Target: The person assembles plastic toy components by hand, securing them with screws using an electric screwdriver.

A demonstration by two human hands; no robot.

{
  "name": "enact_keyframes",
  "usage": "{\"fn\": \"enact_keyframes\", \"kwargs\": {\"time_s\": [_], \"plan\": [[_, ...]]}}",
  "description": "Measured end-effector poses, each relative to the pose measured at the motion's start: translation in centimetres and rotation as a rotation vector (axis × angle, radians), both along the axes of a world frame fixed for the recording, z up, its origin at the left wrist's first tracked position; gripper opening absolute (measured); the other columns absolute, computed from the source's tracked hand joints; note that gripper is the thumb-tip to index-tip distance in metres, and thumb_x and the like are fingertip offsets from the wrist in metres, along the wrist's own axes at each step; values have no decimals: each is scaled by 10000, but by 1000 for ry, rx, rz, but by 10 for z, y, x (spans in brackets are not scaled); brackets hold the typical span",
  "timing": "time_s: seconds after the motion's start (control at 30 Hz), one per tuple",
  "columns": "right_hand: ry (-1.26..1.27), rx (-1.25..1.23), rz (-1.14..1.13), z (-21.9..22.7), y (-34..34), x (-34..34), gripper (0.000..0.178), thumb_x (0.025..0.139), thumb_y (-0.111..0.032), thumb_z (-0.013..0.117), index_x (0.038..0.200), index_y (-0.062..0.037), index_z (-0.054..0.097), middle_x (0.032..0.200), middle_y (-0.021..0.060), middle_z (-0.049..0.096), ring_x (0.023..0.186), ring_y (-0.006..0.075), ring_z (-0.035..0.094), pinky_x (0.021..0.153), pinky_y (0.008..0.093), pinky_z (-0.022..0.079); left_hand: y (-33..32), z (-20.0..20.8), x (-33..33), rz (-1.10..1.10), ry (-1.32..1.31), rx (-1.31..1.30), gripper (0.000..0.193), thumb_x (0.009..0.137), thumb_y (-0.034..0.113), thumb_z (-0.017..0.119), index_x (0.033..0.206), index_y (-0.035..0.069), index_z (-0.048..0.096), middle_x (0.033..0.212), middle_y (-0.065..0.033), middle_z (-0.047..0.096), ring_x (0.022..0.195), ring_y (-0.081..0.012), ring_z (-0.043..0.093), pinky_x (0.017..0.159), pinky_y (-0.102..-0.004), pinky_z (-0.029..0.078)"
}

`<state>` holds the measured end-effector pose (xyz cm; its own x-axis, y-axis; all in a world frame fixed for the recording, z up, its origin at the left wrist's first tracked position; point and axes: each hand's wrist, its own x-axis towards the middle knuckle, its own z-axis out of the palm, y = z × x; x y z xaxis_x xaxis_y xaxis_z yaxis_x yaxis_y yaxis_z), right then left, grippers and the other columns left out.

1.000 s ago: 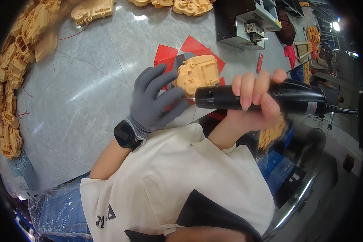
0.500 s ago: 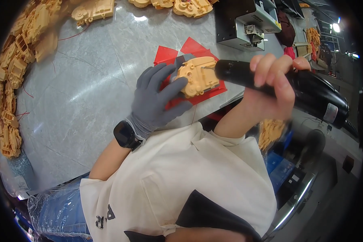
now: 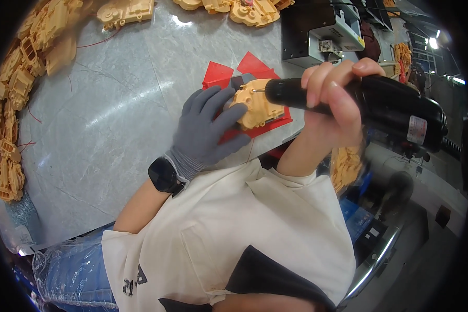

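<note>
A yellow-orange plastic housing (image 3: pixel 260 112) with round bosses lies on a red-edged fixture (image 3: pixel 217 74). My left hand (image 3: pixel 200 127), in a grey glove, grips the housing along its left side, the fingers curved over its edge. My bare right hand (image 3: pixel 338 96) is wrapped round a black electric screwdriver (image 3: pixel 400 106), held almost level from the right. Its thin metal bit reaches over the upper part of the housing. Whether the bit sits in a screw is too small to tell.
More yellow housings (image 3: pixel 18 99) are piled along the table's left edge, and others (image 3: pixel 252 11) lie at the far edge. A black and silver metal device (image 3: pixel 320 34) stands at the back right. Thin red wires (image 3: pixel 34 114) lie on the grey table (image 3: pixel 114 145).
The screwdriver and my right hand have moved left, carrying the bit further across the housing's upper part. My left hand keeps its hold; the whole view has shifted slightly.
</note>
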<state>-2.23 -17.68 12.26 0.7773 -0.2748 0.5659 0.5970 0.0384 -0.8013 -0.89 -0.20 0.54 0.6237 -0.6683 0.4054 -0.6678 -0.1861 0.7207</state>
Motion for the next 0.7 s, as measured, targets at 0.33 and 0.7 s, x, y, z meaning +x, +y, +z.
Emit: {"fn": "enact_keyframes", "kwargs": {"time_s": [0.33, 0.7], "plan": [[170, -102, -47, -4, 10, 6, 300, 702, 49, 498, 969, -49, 402, 624, 86, 470, 483, 170, 461, 565, 341, 414, 2, -2, -1, -22, 13, 1, 545, 674, 351, 702, 1147, 157, 513, 1222, -146, 461, 1093, -321, 450, 943, -443, 358], [205, -86, -13, -9, 12, 14, 330, 665, 63, 542, 944, -46, 404, 609, 79, 471, 456, 162, 456, 535, 328, 421, 2, -4, 3, -72, 63, -14, 566, 666, 326, 701, 1156, 129, 497, 1133, -125, 510, 1066, -286, 468, 942, -414, 351]]}}
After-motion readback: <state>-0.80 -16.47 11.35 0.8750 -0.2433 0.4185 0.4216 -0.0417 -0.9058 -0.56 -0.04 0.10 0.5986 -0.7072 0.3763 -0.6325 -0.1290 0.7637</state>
